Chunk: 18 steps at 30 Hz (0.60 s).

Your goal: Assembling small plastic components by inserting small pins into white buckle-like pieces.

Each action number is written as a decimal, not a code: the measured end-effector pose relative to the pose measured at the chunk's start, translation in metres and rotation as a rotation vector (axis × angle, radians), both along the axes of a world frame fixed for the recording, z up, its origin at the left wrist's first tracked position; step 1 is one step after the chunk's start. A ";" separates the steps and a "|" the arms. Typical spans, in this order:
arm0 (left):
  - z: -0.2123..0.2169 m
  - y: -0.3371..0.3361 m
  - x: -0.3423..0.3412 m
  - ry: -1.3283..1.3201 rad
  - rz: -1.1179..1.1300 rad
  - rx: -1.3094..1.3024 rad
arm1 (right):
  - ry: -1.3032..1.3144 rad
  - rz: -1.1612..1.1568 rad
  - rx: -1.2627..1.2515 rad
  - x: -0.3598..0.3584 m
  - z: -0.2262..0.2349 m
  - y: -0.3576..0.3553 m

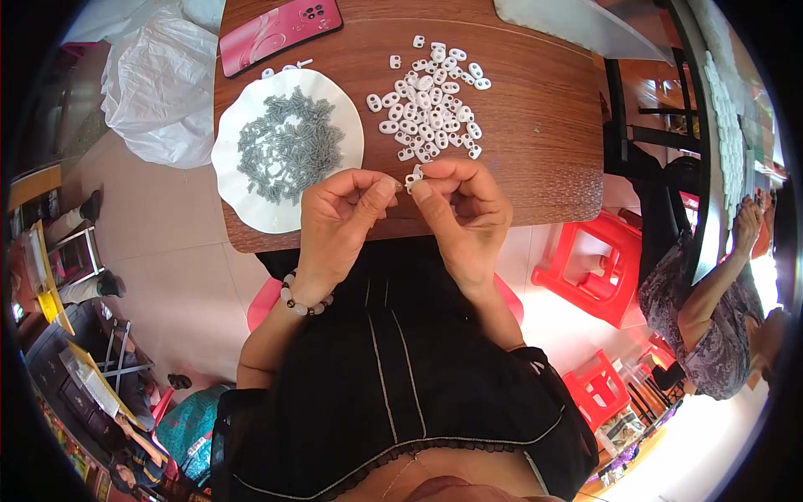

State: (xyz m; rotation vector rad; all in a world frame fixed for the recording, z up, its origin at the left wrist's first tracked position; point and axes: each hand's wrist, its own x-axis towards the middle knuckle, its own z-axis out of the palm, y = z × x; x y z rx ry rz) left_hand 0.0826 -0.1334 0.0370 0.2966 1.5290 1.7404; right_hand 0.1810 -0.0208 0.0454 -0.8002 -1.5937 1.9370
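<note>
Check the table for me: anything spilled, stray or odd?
Mostly tidy. Two white pieces sit apart from the white pile, and a couple lie off the paper plate near the pink phone. Both hands, left hand and right hand, pinch one piece.

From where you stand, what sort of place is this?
Probably a home or small workshop used for hand assembly: a wooden table holds a pile of small white plastic pieces and a paper plate of grey parts, with red plastic stools on a tiled floor.
</note>
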 end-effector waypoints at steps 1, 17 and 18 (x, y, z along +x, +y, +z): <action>0.000 -0.001 0.000 -0.001 -0.001 0.000 | -0.002 0.011 0.000 0.000 0.000 0.000; 0.004 0.002 -0.001 0.048 -0.015 0.016 | -0.059 0.044 0.035 -0.002 -0.001 0.000; 0.003 0.001 -0.001 0.059 -0.023 0.012 | -0.059 0.046 0.034 -0.001 0.000 0.000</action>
